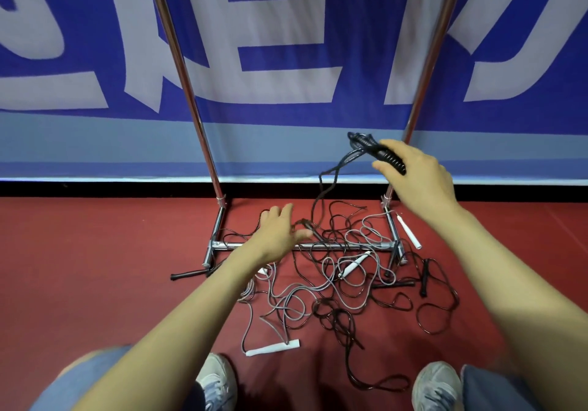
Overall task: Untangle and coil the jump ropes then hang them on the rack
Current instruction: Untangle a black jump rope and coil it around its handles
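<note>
Far left on the red floor (95, 251) lies a black handle (187, 274), just off the left foot of the rack (183, 70). The person's left hand (276, 230) is stretched out low over the rack's bottom bar (227, 245), fingers spread and loose, holding nothing. Whether it touches the cords beneath, I can't tell. Below it and to the right, the jump ropes (334, 286) sprawl in one tangle of black and grey cords, across the bottom bar and out toward the person's shoes (218, 378). A white handle (273, 348) lies at the near edge of the heap, and a second white handle (354, 264) lies in its middle. Further right, the right hand (416, 171) is raised in front of the rack's right upright. Its fingers are wrapped round a ribbed black handle (389, 157), with a bunch of black cord sticking out above it. One strand drops from there into the tangle. A blue banner (286, 28) hangs behind everything.
</note>
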`<state>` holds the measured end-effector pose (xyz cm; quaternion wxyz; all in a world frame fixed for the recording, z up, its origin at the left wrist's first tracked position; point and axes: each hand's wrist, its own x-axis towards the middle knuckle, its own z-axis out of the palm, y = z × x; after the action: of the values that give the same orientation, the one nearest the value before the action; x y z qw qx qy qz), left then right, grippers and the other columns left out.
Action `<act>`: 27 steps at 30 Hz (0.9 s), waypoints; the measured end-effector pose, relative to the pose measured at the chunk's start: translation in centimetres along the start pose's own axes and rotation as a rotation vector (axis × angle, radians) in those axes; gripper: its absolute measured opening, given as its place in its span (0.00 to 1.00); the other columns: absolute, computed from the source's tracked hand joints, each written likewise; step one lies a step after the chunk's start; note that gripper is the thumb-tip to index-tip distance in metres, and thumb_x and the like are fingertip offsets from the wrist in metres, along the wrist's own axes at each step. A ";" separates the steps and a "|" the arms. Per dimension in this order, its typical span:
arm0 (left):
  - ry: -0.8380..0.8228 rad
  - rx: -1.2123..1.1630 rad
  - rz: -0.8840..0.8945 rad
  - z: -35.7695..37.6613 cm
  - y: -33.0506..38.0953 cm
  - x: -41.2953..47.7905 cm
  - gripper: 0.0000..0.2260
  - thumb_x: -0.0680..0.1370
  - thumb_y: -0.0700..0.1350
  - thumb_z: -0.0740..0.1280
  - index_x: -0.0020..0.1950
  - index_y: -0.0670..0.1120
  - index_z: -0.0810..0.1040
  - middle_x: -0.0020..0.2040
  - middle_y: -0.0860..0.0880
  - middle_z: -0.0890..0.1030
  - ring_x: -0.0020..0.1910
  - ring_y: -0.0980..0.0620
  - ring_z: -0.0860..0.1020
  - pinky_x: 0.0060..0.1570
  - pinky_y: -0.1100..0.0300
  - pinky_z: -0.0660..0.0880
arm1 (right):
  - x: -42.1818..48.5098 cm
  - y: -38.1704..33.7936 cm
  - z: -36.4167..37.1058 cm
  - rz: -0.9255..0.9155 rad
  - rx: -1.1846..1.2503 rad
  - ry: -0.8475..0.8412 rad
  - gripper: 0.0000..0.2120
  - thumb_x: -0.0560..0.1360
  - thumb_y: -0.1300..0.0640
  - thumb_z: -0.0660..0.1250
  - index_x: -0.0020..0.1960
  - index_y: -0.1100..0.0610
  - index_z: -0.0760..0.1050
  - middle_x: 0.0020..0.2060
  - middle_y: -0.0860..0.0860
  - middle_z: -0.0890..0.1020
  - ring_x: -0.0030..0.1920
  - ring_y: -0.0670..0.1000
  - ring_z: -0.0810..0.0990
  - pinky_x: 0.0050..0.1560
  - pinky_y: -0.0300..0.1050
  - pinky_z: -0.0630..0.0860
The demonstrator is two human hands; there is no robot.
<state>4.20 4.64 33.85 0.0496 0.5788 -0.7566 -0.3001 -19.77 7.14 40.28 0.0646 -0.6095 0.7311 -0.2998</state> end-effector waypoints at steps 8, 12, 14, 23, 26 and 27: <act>0.336 -0.487 0.313 -2.1 5.2 -1.4 0.23 0.78 0.54 0.66 0.69 0.48 0.67 0.66 0.52 0.74 0.66 0.57 0.71 0.64 0.63 0.66 | -1.4 -1.9 1.3 -0.254 -0.239 -0.138 0.24 0.79 0.43 0.60 0.74 0.41 0.63 0.67 0.42 0.73 0.64 0.53 0.75 0.52 0.50 0.72; 0.222 -0.762 0.209 -2.2 5.6 -1.2 0.14 0.81 0.52 0.61 0.60 0.44 0.66 0.49 0.49 0.84 0.47 0.53 0.82 0.53 0.61 0.72 | -1.5 -1.6 1.4 -0.287 -0.235 -0.131 0.24 0.79 0.44 0.61 0.74 0.41 0.63 0.67 0.41 0.73 0.63 0.52 0.75 0.50 0.51 0.74; 0.109 -0.903 0.235 -2.0 5.9 -1.2 0.11 0.82 0.51 0.60 0.56 0.43 0.68 0.44 0.46 0.84 0.35 0.50 0.81 0.51 0.57 0.76 | -1.6 -1.6 1.5 -0.290 -0.244 -0.127 0.24 0.79 0.44 0.61 0.74 0.41 0.63 0.67 0.41 0.73 0.63 0.52 0.75 0.50 0.51 0.74; -0.271 -1.276 0.096 -1.6 6.4 -1.8 0.14 0.83 0.44 0.55 0.58 0.40 0.78 0.38 0.50 0.82 0.31 0.58 0.69 0.34 0.66 0.72 | -1.4 -1.7 1.1 -0.238 -0.211 -0.057 0.22 0.80 0.46 0.62 0.73 0.43 0.64 0.66 0.43 0.74 0.61 0.54 0.76 0.46 0.48 0.69; -0.315 -1.441 0.008 -1.6 6.2 -1.7 0.12 0.82 0.42 0.57 0.57 0.40 0.78 0.36 0.52 0.78 0.32 0.58 0.70 0.39 0.66 0.72 | -1.3 -1.6 1.1 -0.236 -0.171 -0.051 0.22 0.79 0.45 0.62 0.73 0.43 0.65 0.66 0.43 0.74 0.60 0.53 0.77 0.47 0.47 0.69; -0.293 -1.454 -0.011 -1.5 6.0 -1.6 0.11 0.82 0.41 0.58 0.57 0.40 0.78 0.35 0.52 0.78 0.31 0.58 0.70 0.40 0.65 0.72 | -1.4 -1.7 1.2 -0.237 -0.159 -0.052 0.22 0.79 0.45 0.62 0.72 0.43 0.65 0.66 0.42 0.74 0.61 0.53 0.76 0.48 0.48 0.70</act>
<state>0.25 6.36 38.62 0.3175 0.3574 -0.3628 -0.7999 -17.42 7.85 39.80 -0.0009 -0.7023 0.6736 -0.2305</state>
